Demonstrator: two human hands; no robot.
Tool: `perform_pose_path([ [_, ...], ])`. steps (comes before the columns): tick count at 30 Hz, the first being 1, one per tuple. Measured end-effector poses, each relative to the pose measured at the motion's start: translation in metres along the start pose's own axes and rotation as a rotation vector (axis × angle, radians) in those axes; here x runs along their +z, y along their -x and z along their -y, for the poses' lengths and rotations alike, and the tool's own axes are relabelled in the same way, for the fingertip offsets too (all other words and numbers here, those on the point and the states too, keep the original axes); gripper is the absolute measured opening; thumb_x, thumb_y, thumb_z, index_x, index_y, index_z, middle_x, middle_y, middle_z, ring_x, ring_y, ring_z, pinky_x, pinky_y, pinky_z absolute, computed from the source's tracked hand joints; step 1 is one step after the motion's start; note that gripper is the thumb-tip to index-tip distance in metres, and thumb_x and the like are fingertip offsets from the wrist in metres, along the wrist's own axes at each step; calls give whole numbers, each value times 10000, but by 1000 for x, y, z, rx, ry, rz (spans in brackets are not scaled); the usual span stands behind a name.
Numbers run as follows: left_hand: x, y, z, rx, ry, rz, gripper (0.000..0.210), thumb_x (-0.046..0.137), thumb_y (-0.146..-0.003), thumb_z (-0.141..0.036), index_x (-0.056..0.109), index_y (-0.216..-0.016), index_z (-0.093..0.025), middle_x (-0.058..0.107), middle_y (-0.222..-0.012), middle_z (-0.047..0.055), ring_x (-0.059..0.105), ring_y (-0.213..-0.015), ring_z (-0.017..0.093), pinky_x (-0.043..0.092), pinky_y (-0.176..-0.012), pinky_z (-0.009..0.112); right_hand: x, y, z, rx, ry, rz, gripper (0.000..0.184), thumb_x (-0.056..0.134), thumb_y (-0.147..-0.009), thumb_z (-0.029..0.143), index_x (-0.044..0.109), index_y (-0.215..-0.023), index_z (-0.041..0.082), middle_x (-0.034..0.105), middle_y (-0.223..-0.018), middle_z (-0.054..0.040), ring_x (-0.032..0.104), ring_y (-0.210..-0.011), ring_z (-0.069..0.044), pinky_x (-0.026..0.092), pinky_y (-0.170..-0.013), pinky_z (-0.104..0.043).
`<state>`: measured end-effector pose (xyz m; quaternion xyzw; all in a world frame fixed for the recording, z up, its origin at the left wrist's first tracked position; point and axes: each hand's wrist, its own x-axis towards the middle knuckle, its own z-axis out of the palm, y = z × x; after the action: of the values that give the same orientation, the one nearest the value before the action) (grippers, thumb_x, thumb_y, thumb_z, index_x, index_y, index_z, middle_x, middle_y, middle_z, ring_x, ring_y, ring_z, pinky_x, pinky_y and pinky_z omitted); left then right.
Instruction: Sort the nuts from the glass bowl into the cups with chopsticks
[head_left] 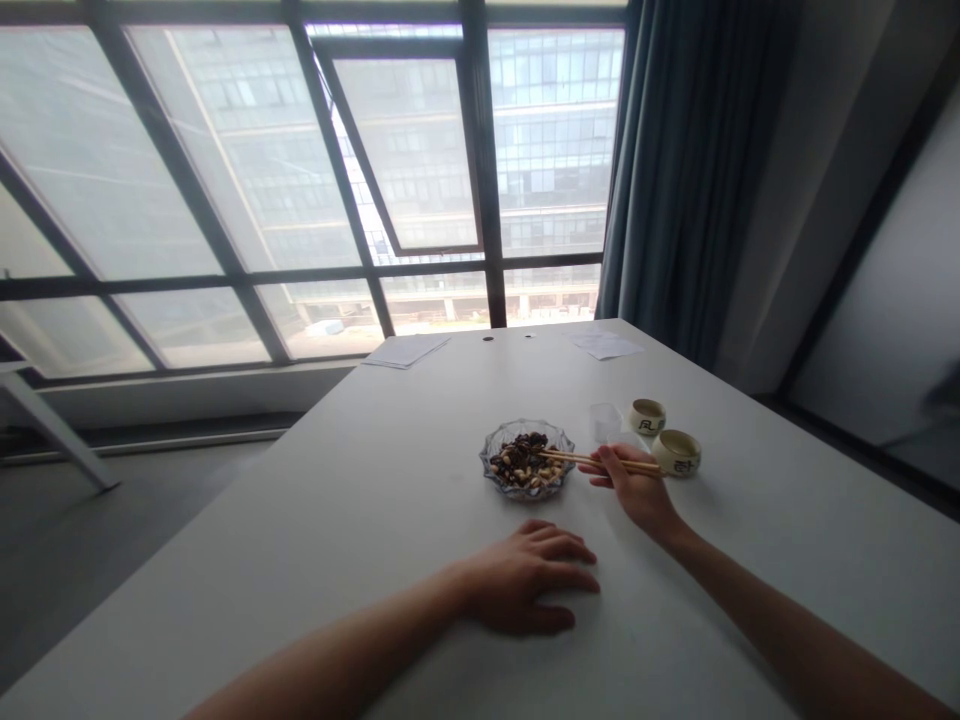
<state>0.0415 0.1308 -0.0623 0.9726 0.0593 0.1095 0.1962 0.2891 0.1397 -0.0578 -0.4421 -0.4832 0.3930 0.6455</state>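
Note:
My right hand (634, 488) is closed around a pair of wooden chopsticks (564, 456), whose tips reach into the food in a clear glass bowl (489, 478). Dark seeds (517, 452) and pale nuts (534, 478) lie mixed in the bowl. Whether the tips grip a piece is too small to tell. Palm down on the white table (390, 520), my left hand (529, 578) rests just in front of the bowl with its fingers spread, holding nothing.
Two cream cups with dark characters, a near cup (676, 455) and a farther cup (646, 416), stand right of the bowl. A clear plastic container (604, 422) sits beside them. Papers (406, 351) lie at the far edge, before the windows. A dark curtain (675, 180) hangs at the right.

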Motion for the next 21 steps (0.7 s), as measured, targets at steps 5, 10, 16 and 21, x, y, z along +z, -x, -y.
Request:
perform_pose_path([
  [5,-1,-1,-1,-8,-1,9,486,642,-1010,-506,590,-1461,-334,577,-1530,72,533,-1412,317,286,-1251,464,-2,-1,3,-35,39,7,522,790,-815,699,738,-832,179,820,-859,-98,837,-804,-293,706,-621,-313],
  [10,0,-1,0,-4,-2,6,484,651,-1005,-496,593,-1455,-328,579,-1528,75,532,-1413,315,281,-1254,460,-3,0,0,-57,64,55,517,785,-825,695,753,-856,180,823,-896,-101,836,-842,-299,710,-647,-326],
  [16,2,-1,1,-4,4,-1,482,646,-1008,-503,596,-1454,-327,576,-1533,72,526,-1418,313,282,-1253,462,-4,0,-6,-64,81,105,484,777,-854,663,777,-880,179,832,-911,-105,833,-895,-306,709,-674,-336],
  [21,1,0,1,-12,-3,13,493,659,-997,-496,593,-1458,-335,570,-1541,70,519,-1429,321,277,-1257,476,-3,0,-7,-86,78,58,513,776,-833,691,800,-886,182,837,-902,-115,834,-842,-295,713,-713,-366],
])
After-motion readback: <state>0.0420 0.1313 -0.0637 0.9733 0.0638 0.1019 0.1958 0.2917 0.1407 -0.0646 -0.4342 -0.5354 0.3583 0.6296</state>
